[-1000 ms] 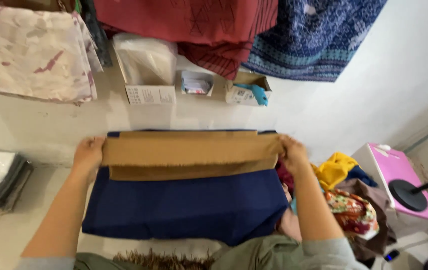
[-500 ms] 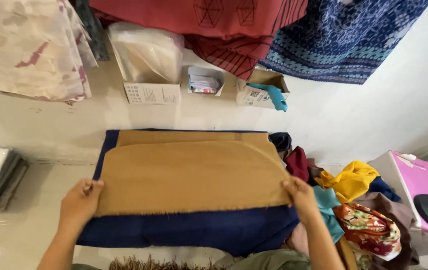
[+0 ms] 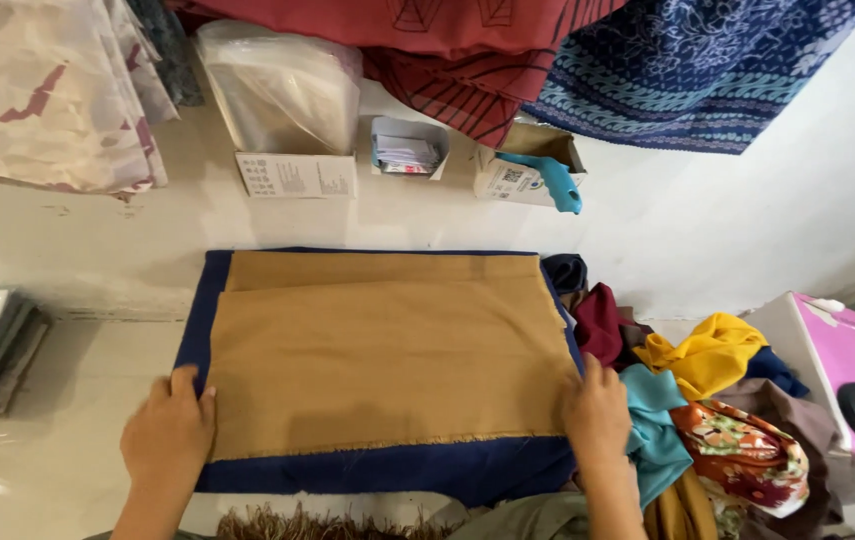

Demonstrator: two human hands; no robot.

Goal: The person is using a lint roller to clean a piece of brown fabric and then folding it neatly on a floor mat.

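Note:
A tan cloth lies folded flat on top of a dark blue cloth on the white floor. My left hand rests on the tan cloth's near left corner, fingers laid flat. At the near right corner my right hand presses down on the tan cloth's edge, fingers together. Neither hand lifts the fabric. A frayed hem runs along the tan cloth's near edge between my hands.
A heap of coloured cloths lies to the right. A pink-topped box stands at far right. Against the wall sit a box of clear bags, a small tray of papers and a carton with a blue tool. Hanging fabrics drape above.
My hands drew the tan cloth from a narrow fold at the far side toward me, spreading it over the blue cloth. They now lie at its near corners.

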